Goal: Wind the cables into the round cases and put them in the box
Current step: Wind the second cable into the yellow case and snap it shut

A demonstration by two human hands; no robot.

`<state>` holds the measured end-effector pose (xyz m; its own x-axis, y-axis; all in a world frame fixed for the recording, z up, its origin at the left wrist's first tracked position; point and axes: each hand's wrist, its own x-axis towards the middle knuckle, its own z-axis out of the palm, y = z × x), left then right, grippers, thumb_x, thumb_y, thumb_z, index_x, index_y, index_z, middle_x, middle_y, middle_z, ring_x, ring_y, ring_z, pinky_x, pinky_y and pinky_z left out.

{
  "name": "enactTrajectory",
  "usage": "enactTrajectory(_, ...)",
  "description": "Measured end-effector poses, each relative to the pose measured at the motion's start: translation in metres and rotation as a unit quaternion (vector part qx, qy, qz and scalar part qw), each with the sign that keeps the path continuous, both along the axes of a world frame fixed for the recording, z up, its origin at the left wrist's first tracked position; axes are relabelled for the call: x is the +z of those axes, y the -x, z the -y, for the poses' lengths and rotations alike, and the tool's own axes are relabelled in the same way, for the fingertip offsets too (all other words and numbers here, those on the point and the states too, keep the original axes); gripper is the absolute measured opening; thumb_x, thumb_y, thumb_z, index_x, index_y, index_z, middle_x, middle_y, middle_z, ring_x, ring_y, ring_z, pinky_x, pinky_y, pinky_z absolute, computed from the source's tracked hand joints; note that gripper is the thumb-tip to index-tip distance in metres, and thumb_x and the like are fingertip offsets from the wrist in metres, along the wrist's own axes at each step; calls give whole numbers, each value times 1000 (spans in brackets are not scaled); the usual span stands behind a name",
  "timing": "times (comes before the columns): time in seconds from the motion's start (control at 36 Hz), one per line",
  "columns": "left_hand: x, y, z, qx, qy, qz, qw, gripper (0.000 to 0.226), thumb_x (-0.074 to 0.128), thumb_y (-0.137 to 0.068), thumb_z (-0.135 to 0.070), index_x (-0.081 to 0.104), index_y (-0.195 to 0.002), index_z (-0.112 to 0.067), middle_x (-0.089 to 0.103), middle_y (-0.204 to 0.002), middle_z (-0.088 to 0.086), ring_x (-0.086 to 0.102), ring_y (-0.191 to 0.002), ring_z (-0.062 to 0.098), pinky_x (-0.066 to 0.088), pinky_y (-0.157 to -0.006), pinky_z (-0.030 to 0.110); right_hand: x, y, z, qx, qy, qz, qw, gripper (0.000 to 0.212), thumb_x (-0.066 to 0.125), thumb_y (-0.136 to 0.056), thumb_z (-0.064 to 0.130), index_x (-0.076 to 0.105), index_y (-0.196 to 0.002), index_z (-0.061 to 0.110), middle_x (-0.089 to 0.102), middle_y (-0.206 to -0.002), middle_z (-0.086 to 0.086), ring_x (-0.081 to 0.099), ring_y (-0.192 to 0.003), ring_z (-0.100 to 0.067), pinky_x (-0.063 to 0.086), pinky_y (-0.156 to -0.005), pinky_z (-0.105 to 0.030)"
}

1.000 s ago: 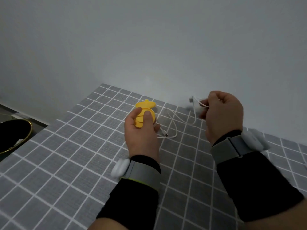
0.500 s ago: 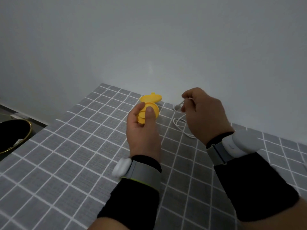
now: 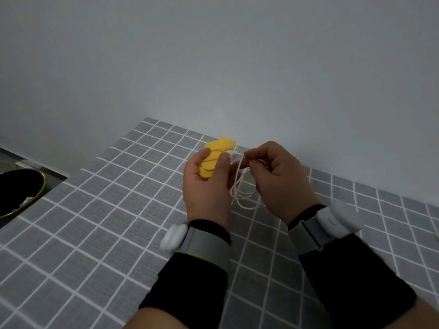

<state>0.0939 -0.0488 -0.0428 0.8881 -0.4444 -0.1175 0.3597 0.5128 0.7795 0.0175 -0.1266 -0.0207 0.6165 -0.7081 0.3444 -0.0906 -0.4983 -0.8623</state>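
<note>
Your left-hand grip (image 3: 206, 186) clamps the round yellow plastic case (image 3: 215, 157) above the grey checked counter (image 3: 95, 222). Your right-hand grip (image 3: 278, 181) pinches the thin white cable (image 3: 237, 186) at the case's right edge, with slack hanging between.

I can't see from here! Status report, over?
Left grip holds yellow case. Right grip pinches white cable end at case. Nothing blocking.
</note>
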Motion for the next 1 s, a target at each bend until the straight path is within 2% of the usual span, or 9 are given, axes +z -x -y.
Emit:
enactTrajectory(0.17, 1, 0, 2, -5, 2, -14, 1000, 32, 67, -92, -7, 57, -120, -17, 73, -87, 14, 73, -82, 30, 62, -78, 40, -6, -2, 2, -78, 14, -25, 997, 12, 53, -96, 13, 57, -96, 25, 75, -85, 11, 64, -75, 1, 50, -74, -27)
enactTrajectory(0.31, 0, -1, 1, -14, 10, -30, 999, 30, 66, -93, -10, 58, -122, -17, 74, -93, 11, 73, -92, 33, 59, -86, 49, -3, -2, 4, -66, 0, -27, 997, 15, 58, -93, 9, 61, -88, 22, 75, -80, 7, 63, -64, 2, 48, -64, -21)
enactTrajectory(0.39, 1, -1, 1, -33, 21, -40, 998, 25, 66, -94, -13, 60, -118, -19, 75, -88, 4, 71, -88, 30, 60, -84, 48, -3, -2, 5, -73, -1, -37, 997, 14, 65, -89, 12, 69, -85, 24, 75, -83, 6, 67, -73, -2, 55, -71, -28)
enactTrajectory(0.53, 3, 0, 0, -61, 9, -35, 997, 25, 65, -94, -18, 60, -118, -21, 75, -101, 9, 70, -90, 34, 58, -87, 51, -2, 0, 1, -36, -108, 1, 993, 10, 64, -91, 9, 72, -86, 14, 70, -64, -1, 51, -40, -10, 41, -47, -24)
enactTrajectory(0.61, 6, 2, -1, -77, 14, -39, 996, 26, 65, -94, -17, 59, -119, -20, 67, -117, 25, 69, -92, 37, 56, -90, 56, -2, 2, -1, -12, -130, -5, 991, 8, 63, -93, 8, 71, -93, 7, 62, -50, 5, 47, -35, -13, 38, -41, -22)
enactTrajectory(0.67, 5, 1, -2, -66, 20, -38, 997, 25, 65, -94, -14, 59, -118, -17, 68, -115, 26, 69, -88, 34, 59, -85, 49, -3, 2, -1, -9, -124, -33, 992, 11, 61, -94, 10, 72, -93, 10, 64, -51, 7, 47, -34, -10, 37, -40, -20)
enactTrajectory(0.81, 3, 1, -1, -59, 14, -19, 998, 24, 65, -94, -12, 60, -117, -15, 70, -108, 27, 73, -86, 31, 59, -86, 49, -8, 2, 3, -46, -16, -129, 990, 14, 61, -91, 22, 65, -80, 29, 72, -68, 3, 55, -42, -4, 46, -51, -27)
enactTrajectory(0.89, 3, 2, 0, -58, 13, -22, 998, 22, 65, -93, -10, 61, -114, -15, 71, -106, 26, 73, -90, 32, 58, -89, 51, -8, 3, 2, -68, 65, -173, 980, 3, 58, -90, 28, 59, -88, 27, 69, -77, 4, 63, -66, -15, 55, -67, -40)
enactTrajectory(1.0, 0, -2, 2, -43, 4, -24, 999, 21, 67, -92, -13, 63, -112, -19, 74, -98, 20, 71, -91, 35, 55, -89, 52, -4, 5, -11, -94, 207, -167, 959, 17, 51, -85, 35, 60, -98, 28, 57, -101, 0, 56, -93, -22, 47, -83, -37)
